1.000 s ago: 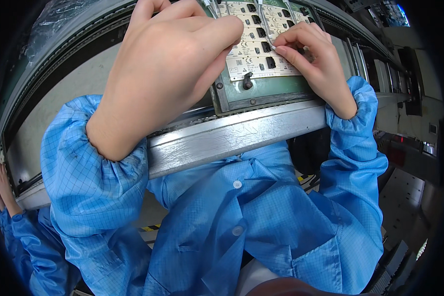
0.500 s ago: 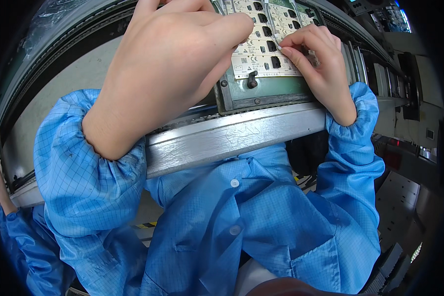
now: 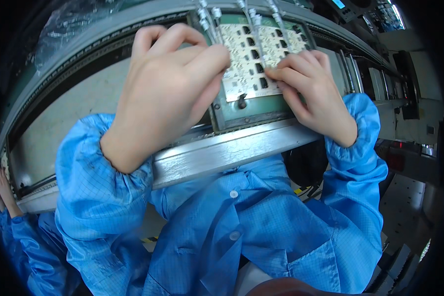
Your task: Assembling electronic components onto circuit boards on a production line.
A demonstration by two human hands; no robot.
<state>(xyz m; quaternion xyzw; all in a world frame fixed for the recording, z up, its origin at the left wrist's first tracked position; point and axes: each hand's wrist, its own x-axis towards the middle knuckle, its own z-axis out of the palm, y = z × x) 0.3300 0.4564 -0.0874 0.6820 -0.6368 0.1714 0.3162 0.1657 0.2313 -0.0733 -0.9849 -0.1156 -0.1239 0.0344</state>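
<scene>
A white circuit board panel (image 3: 236, 85) with rows of black sockets (image 3: 259, 68) lies in a green fixture (image 3: 229, 109). Thin pale wire leads (image 3: 260, 45) with white plugs (image 3: 257, 19) at their far ends run over it. My left hand (image 3: 170, 81) is closed at the panel's left edge, thumb and index finger together; whatever they pinch is hidden. With thumb and index finger, my right hand (image 3: 313, 89) pinches the near end of a wire lead beside the sockets. Those fingertips are slightly blurred.
A metal rail (image 3: 232, 148) crosses in front of me, below the fixture. A small black latch (image 3: 242, 101) stands at the panel's near edge. Clear plastic wrap (image 3: 74, 34) lies at the far left. Another person's hand (image 3: 4, 190) is at the left edge.
The view has shifted, so panel and hands sit lower and slightly further left, and more of the leads and white plugs shows. Both hands stay closed at nearly the same places on the panel.
</scene>
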